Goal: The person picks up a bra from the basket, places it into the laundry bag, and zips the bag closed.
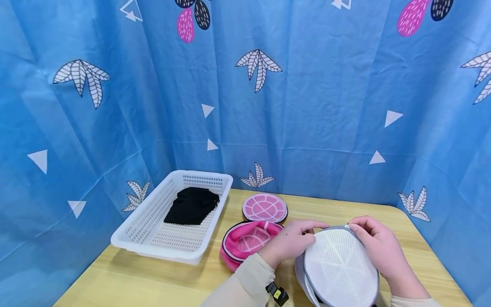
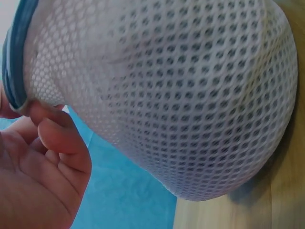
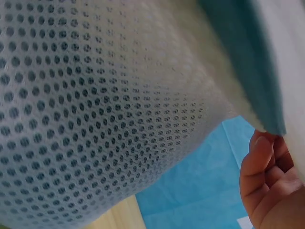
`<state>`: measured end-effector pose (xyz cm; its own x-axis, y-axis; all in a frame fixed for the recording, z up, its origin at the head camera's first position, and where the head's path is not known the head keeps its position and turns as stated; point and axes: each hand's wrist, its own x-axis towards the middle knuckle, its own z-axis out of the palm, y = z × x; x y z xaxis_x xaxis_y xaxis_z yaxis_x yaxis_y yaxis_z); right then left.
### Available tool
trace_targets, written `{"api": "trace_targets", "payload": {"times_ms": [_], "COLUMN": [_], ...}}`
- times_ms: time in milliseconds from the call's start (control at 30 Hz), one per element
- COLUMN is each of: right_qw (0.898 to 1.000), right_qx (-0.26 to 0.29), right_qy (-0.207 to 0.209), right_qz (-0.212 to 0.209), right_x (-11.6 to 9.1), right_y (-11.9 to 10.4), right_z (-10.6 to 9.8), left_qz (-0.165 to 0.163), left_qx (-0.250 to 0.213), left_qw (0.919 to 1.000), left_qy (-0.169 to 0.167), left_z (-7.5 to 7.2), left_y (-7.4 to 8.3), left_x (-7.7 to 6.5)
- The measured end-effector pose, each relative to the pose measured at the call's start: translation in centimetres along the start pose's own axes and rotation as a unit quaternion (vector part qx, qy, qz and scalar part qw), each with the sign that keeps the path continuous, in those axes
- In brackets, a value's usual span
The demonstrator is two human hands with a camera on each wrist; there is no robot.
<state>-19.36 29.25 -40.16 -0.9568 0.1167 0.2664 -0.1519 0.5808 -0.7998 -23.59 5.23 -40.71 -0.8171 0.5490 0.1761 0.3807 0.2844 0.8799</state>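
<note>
A white mesh laundry bag (image 1: 339, 266) with a round top and grey edging stands near the front right of the table. My left hand (image 1: 292, 239) pinches the edging at its upper left, thumb against fingers, as the left wrist view shows. At the far side of the top, my right hand (image 1: 377, 245) pinches the rim at a small white tab. Bulging mesh sides of the white laundry bag (image 2: 190, 95) fill much of both wrist views. Just left of my left forearm sits a pink mesh bag (image 1: 232, 243) with its top open.
Behind the pink bag lies a round pink mesh piece (image 1: 264, 207) with dark edging. A white plastic basket (image 1: 168, 251) at the left holds a folded black cloth (image 1: 192, 207). Blue curtain (image 1: 307, 106) hangs around the wooden table (image 1: 145, 281).
</note>
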Motion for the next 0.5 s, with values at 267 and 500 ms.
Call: {"api": "trace_targets", "payload": {"times_ms": [267,500], "right_qw": [1.0,1.0], "right_qx": [0.011,0.015], "right_qy": [-0.019,-0.019], "right_qz": [0.013,-0.007], "right_x": [-0.2,-0.16], "right_y": [-0.29,-0.33], "right_z": [0.26,0.65], "left_qz": [-0.007,-0.006], "left_qx": [-0.001,-0.007], "left_qw": [1.0,0.9999], "left_qy": [-0.002,-0.006], "left_z": [0.01,-0.12], "left_y": [0.05,-0.11], "left_x": [-0.02,-0.03]}}
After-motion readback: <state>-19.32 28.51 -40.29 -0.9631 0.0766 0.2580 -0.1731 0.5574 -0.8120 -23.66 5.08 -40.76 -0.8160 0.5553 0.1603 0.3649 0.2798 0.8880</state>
